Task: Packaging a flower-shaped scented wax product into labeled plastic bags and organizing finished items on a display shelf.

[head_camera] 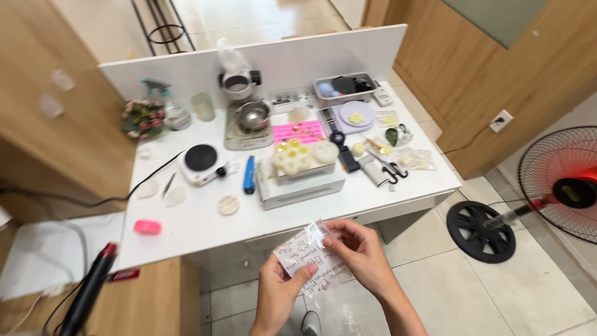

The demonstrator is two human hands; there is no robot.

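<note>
I hold a small clear plastic bag in the air in front of me, below the near edge of the counter. It is printed with small dark cartoon-like drawings and lines of lettering on a pale ground. It lies nearly flat, face up, tilted a little with one corner pointing away from me. Its top edge is crinkled and glossy where it catches the light. I think the mouth is at that end, though the glare makes this hard to tell. It looks empty and thin.
</note>
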